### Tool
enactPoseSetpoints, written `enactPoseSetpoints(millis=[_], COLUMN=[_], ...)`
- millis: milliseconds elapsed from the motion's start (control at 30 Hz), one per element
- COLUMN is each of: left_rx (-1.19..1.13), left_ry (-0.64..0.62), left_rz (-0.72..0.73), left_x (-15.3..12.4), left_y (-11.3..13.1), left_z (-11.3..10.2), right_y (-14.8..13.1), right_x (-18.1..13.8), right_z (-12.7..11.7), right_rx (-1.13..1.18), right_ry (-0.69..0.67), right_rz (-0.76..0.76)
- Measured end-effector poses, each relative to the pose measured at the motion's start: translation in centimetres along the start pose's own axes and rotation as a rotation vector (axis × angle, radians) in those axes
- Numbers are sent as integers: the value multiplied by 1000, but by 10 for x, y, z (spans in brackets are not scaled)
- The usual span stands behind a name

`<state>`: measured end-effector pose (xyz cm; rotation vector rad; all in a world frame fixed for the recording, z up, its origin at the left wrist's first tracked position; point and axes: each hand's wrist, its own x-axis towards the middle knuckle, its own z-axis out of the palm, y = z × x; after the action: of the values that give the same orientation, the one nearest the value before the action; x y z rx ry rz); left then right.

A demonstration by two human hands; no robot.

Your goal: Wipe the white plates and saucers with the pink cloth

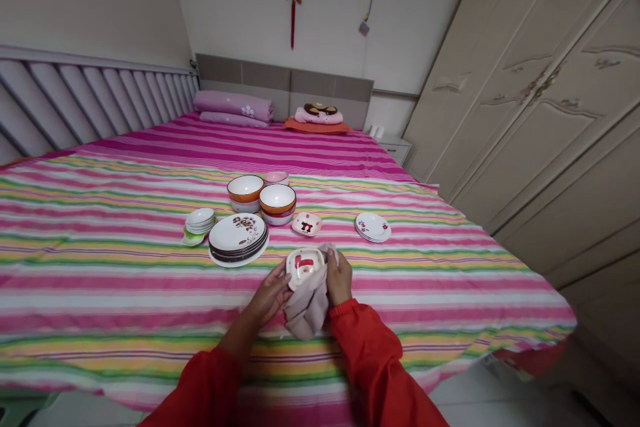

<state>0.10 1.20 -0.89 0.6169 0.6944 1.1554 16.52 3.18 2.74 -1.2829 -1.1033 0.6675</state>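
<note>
My left hand (270, 293) grips the left rim of a small white dish with red markings (304, 264), held just above the striped bedspread. My right hand (339, 277) is closed on a beige cloth (307, 310) that wraps the dish's right side and hangs below it. Both sleeves are red. Just beyond the dish lies a matching small dish (307, 223) on the bed.
On the bed (100, 247) stand a stack of large floral plates (238, 237), a stack of small white saucers (199, 220), orange-rimmed bowls (277, 203), and small plates (373, 226) to the right. Pillows lie at the headboard. A wardrobe (540, 93) lines the right side.
</note>
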Motion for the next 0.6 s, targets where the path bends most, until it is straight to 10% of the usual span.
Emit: enactPoseSetpoints(millis=[133, 367, 600], left_rx=[17, -34, -60], left_ry=[39, 57, 50], left_rz=[17, 62, 81], left_x=[-1, 2, 2], left_y=[0, -5, -5], left_z=[4, 3, 2], right_y=[-12, -4, 6], right_x=[-5, -45, -59], right_z=[-1, 30, 22], right_rx=[32, -339, -597], right_ry=[160, -320, -484], right_rz=[-33, -395, -572])
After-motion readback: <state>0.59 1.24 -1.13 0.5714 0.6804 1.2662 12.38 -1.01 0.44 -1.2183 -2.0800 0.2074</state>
